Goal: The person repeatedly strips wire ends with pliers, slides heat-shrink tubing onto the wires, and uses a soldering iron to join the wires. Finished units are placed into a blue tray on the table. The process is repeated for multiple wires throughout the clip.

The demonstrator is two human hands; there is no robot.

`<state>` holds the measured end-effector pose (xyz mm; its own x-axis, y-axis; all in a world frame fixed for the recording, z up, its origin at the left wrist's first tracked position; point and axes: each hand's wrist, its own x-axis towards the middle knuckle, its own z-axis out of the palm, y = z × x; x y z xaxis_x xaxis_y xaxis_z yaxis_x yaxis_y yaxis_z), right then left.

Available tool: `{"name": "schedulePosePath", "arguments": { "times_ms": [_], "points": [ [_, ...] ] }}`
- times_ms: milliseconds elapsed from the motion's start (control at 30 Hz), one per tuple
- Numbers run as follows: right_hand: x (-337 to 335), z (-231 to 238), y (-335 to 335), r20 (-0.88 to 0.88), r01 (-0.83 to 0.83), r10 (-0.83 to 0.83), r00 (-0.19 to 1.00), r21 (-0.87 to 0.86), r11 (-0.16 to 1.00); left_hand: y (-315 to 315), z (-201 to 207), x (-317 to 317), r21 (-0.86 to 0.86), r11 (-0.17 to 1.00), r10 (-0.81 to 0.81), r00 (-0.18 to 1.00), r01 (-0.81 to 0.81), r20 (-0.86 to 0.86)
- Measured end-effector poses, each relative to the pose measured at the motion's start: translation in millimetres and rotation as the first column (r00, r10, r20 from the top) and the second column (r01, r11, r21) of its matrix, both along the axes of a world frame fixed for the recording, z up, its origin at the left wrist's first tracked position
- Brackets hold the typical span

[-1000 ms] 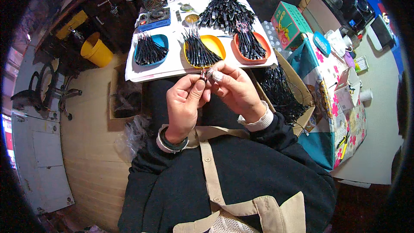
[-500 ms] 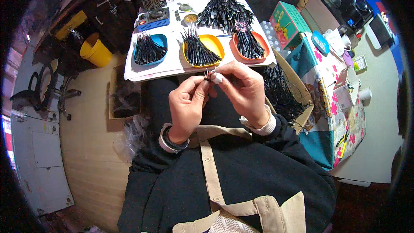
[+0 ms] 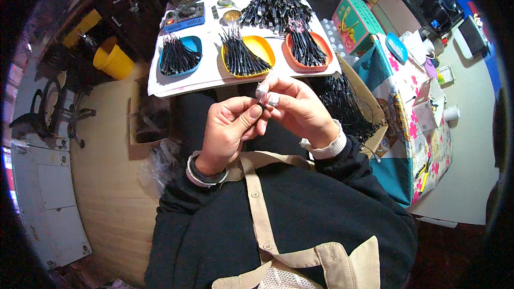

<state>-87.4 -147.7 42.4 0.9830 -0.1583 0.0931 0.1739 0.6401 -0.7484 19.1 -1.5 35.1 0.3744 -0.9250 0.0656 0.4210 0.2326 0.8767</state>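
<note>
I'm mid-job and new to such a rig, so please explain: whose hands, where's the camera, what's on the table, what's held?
There is no machine: each grip is a person's bare hand. You look down through the left of two fisheye cameras worn on that person's head, so straight edges bend. The left grip pinches a dark cable, mostly hidden; the right grip, with a white-wrapped thumb tip, is at its reddish wire ends. On the white-covered table stand a blue tray, yellow tray and orange tray, each holding black cables; behind lie a larger cable pile and, left, a blue device.
</note>
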Motion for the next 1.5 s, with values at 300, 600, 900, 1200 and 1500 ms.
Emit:
{"name": "schedulePosePath", "arguments": {
  "times_ms": [300, 600, 900, 1200, 1500],
  "points": [
    [5, -19, -7, -0.035, -0.079, 0.084, 0.996, 0.132, 0.988, 3, -2, 3, 0.047, 0.997, -0.06, 0.991, 0.054, 0.123],
    [14, -37, -2, -0.066, 0.184, -0.204, 0.977, -0.224, 0.957, 0, -14, 13, 0.131, 0.99, 0.024, 0.99, -0.042, 0.139],
    [2, -1, -4, 0.215, 0.249, -0.291, 0.932, -0.965, 0.085, 3, -16, 8, 0.118, 0.992, 0.025, 0.989, -0.043, 0.148],
    [-11, -24, -4, 0.014, 0.211, -0.324, 0.946, -0.786, 0.581, -2, -13, 9, 0.155, 0.982, -0.132, 0.974, 0.104, 0.183],
    [-41, -9, -31, 0.166, 0.243, -0.337, 0.927, -0.949, 0.199, 2, -14, 24, 0.205, 0.949, -0.255, 0.966, 0.241, 0.044]
  ]
}}
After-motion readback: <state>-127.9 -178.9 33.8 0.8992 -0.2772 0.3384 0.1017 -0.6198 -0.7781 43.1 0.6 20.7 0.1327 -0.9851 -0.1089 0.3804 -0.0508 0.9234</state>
